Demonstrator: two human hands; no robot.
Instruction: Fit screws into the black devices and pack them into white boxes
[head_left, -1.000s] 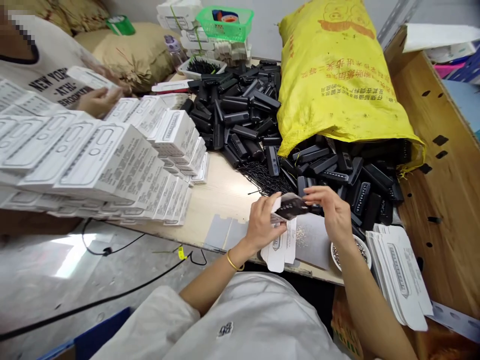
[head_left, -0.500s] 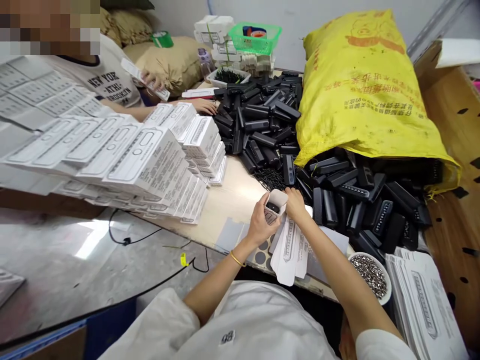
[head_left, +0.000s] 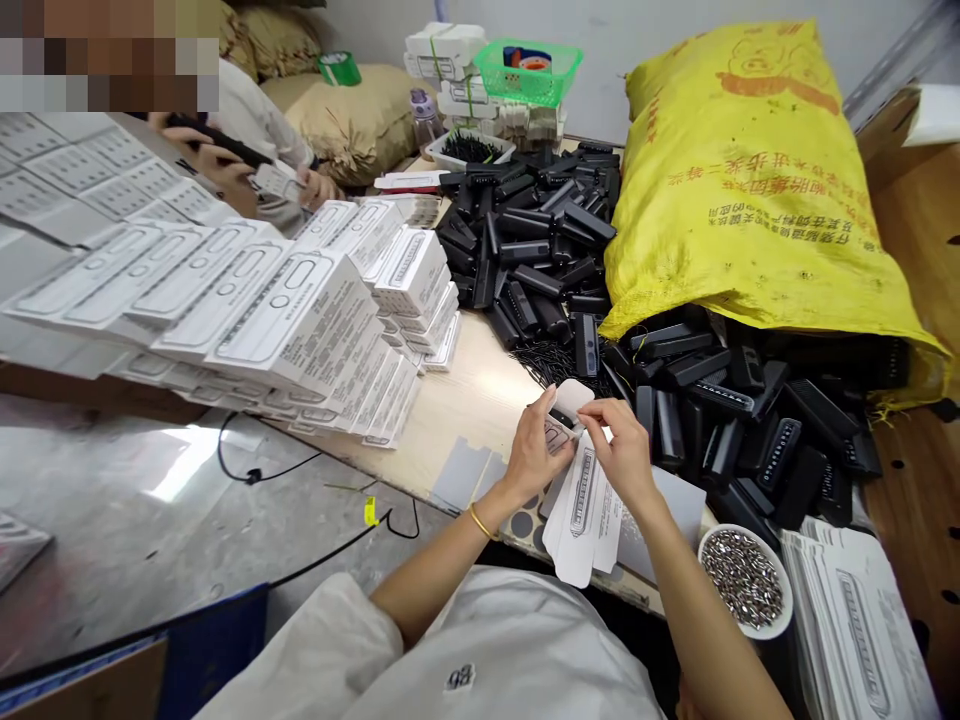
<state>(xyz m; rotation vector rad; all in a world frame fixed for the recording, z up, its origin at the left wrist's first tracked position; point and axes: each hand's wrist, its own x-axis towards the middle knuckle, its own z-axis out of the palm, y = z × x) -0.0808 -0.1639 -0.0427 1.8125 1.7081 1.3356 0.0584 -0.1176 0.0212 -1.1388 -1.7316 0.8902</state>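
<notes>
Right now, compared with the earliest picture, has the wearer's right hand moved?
Yes, leftward: the right hand is farther from the white bowl of metal pieces, which its wrist partly covered in that earliest picture.

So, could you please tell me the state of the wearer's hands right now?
Left hand: closed around a box, holding it.
Right hand: at the box's open end; whether it is gripping anything cannot be told.

Small box: partly hidden by left hand
Flat cartons: cut off, right of right hand
Box lettering: illegibly small, left of both hands
</notes>
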